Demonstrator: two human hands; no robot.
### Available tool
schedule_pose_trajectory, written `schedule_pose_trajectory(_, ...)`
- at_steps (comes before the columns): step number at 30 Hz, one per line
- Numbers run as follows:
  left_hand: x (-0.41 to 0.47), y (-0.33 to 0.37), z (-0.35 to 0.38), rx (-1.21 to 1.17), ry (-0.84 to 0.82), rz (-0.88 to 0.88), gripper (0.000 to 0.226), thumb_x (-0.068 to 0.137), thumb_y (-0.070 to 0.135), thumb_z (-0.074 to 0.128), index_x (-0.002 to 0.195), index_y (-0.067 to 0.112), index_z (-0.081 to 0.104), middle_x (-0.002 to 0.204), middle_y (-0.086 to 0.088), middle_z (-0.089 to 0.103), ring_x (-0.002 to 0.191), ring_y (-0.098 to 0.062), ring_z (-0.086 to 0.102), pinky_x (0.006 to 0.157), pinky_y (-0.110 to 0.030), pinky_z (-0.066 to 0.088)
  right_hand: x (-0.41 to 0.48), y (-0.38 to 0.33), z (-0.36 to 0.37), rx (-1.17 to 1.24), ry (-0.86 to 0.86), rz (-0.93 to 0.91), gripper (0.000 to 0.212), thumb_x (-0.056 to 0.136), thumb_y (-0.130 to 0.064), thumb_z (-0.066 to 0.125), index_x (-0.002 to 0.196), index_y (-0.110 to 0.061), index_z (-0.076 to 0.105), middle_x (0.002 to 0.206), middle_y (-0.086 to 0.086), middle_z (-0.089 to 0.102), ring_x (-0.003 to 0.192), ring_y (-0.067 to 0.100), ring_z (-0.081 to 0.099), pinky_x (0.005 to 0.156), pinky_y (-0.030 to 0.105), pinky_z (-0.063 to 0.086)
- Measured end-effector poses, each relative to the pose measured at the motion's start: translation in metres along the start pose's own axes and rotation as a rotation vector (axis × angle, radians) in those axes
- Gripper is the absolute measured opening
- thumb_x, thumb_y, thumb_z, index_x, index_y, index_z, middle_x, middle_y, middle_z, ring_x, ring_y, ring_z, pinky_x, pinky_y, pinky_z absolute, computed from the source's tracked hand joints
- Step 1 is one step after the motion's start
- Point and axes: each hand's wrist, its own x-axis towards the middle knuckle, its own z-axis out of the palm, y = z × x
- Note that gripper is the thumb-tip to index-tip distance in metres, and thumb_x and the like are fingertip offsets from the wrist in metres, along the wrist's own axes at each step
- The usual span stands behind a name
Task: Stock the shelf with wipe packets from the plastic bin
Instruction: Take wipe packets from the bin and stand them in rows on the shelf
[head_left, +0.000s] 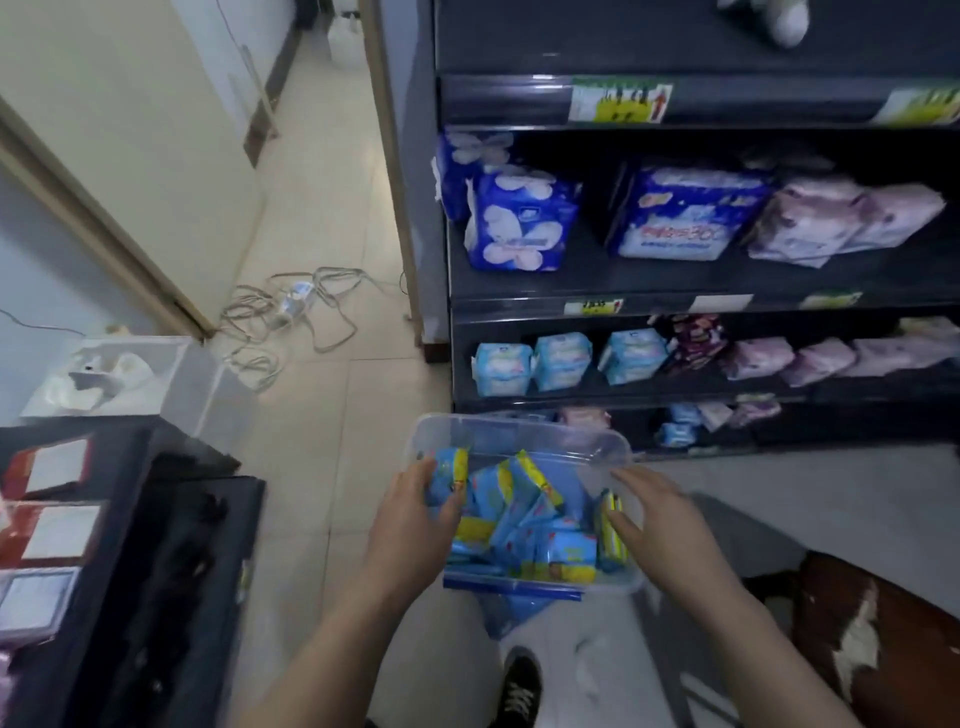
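A clear plastic bin (524, 431) sits low in front of me, filled with several blue-and-yellow wipe packets (524, 525). My left hand (410, 514) reaches into the bin's left side, its fingers curled round one upright packet (451, 470). At the bin's right side my right hand (654, 514) has straight, spread fingers, with the fingertips touching a packet (609, 525) that stands on edge. The dark shelf unit (675, 306) stands just beyond the bin, with blue and pink packs on its levels.
A tangle of grey cables (291, 312) lies on the tiled floor to the left. A dark counter (156, 571) with boxed goods is at my left, with a clear box (119, 379) behind it. My black shoe (519, 686) shows below the bin. A brown object (872, 639) is at lower right.
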Motion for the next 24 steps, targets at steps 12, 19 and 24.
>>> schedule_pose_trajectory(12,0.087,-0.056,0.183,0.193,-0.392,-0.124,0.039,0.09,0.011,0.055,0.129,0.013,0.056,0.127,-0.005,0.061,0.116,-0.021,0.057,0.093,-0.027,0.043,0.054,0.117,0.091,0.046,-0.192,0.108,0.045,0.086,-0.005,0.057,0.13,-0.013,0.055,0.137,0.006,0.052,0.128,0.02,0.045,0.108,0.023,0.027)
schedule_pose_trajectory(19,0.126,-0.086,0.272,0.374,-0.509,-0.124,0.048,0.091,0.001,0.043,0.135,0.018,0.048,0.138,-0.008,0.049,0.117,-0.029,0.054,0.085,-0.034,0.047,0.073,0.167,0.144,0.072,-0.177,0.148,0.048,0.081,-0.001,0.057,0.127,-0.018,0.058,0.133,0.0,0.056,0.123,0.016,0.05,0.1,0.015,0.029)
schedule_pose_trajectory(24,0.138,-0.109,0.292,0.504,-0.477,-0.045,0.033,0.092,0.015,0.051,0.124,0.019,0.057,0.134,-0.007,0.051,0.106,-0.028,0.06,0.08,-0.033,0.048,0.072,0.187,0.171,0.111,-0.196,0.165,0.049,0.08,0.004,0.058,0.124,-0.018,0.06,0.133,-0.003,0.055,0.123,0.016,0.049,0.094,0.01,0.024)
